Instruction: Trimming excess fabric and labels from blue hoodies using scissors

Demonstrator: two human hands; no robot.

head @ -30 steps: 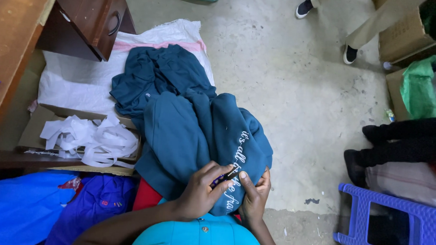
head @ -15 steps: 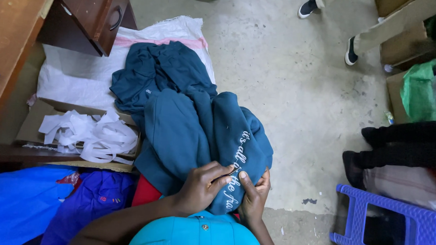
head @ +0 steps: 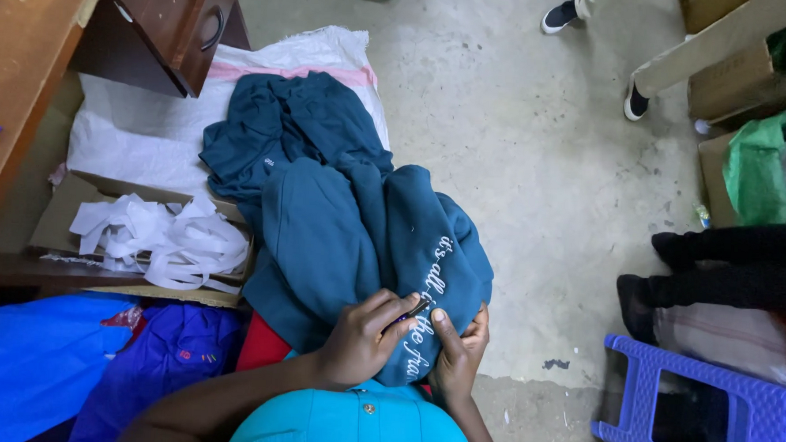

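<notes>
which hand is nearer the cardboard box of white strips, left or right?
Left. The left hand works on the teal sweatshirt on the side toward the cardboard box of white strips; the right hand grips the sweatshirt's far edge, farther from the box.

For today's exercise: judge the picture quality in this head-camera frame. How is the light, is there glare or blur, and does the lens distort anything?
Head view: soft, even light, with only faint shadows on the concrete floor; no glare; the teal garment and both hands, left hand and right hand, look sharp; the wide lens bends the wooden desk and blue stool at the edges.
</notes>
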